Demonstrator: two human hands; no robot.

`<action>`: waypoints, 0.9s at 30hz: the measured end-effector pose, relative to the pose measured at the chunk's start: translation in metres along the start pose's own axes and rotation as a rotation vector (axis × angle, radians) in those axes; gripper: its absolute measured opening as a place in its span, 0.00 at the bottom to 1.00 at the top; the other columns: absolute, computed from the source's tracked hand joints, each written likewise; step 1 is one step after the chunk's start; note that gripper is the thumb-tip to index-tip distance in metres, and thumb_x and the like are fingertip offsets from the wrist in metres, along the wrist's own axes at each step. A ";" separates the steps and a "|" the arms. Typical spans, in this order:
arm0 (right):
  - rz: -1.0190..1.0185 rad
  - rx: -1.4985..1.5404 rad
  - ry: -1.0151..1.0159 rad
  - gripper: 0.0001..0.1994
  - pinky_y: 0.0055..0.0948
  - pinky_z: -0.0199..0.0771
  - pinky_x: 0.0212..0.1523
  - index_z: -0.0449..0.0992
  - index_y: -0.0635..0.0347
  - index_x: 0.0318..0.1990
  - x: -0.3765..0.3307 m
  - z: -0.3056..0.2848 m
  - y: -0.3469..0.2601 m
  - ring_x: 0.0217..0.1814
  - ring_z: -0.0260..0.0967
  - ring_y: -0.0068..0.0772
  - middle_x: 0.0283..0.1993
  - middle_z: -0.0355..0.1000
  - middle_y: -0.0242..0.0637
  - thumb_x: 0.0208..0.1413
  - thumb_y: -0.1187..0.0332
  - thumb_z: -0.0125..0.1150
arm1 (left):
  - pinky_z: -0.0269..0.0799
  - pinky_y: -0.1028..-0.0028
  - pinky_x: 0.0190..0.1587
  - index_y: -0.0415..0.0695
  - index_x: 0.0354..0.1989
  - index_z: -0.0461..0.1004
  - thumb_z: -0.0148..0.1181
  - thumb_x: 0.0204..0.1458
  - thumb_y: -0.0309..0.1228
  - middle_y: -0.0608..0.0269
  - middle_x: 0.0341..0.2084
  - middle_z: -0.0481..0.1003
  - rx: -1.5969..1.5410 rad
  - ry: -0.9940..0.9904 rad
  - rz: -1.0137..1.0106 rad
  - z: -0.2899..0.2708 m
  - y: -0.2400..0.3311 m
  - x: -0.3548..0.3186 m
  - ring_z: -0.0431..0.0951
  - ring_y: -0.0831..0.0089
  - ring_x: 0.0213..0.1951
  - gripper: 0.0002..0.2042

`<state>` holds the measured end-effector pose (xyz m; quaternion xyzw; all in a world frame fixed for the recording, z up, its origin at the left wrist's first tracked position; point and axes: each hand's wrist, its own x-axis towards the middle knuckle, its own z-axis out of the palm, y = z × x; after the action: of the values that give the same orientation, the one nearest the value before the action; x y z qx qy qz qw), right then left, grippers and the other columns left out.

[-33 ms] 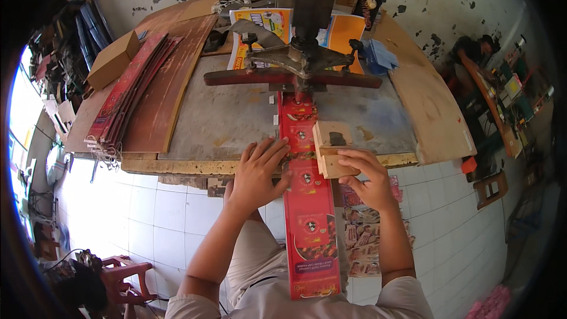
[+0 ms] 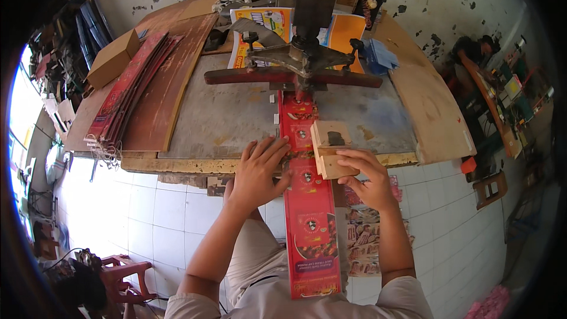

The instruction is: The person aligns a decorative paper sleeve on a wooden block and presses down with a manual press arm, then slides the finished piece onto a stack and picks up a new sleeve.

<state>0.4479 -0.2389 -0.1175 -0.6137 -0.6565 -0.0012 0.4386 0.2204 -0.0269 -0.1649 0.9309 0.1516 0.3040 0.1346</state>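
Observation:
A long red printed strip with pictures of food runs from my lap onto the grey worktop, its far end under the head of a metal press. My left hand lies palm down with fingers stretched out. Its fingertips and thumb touch the strip's left edge near the table's front. In my right hand is a stepped wooden block with a dark patch on top. Fingers and thumb grip its near right end. The block stands along the strip's right edge, partly over it.
Bundled red printed strips and a cardboard box lie on the left boards. Blue sheets sit at the back right. Packets are below my right arm. A person sits at the far right.
The wooden block has shifted very slightly left over the strip. My left hand and the press look unchanged.

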 end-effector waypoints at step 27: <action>-0.015 0.004 0.003 0.20 0.45 0.77 0.68 0.82 0.60 0.58 0.106 0.077 0.073 0.68 0.75 0.52 0.65 0.79 0.43 0.59 0.72 0.77 | 0.57 0.42 0.78 0.46 0.65 0.80 0.69 0.58 0.42 0.64 0.70 0.78 0.002 -0.024 -0.015 -0.001 -0.002 0.002 0.73 0.55 0.73 0.27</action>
<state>0.4767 -0.0941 -0.1429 -0.6079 -0.6605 -0.0039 0.4407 0.2208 -0.0247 -0.1641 0.9335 0.1572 0.2914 0.1377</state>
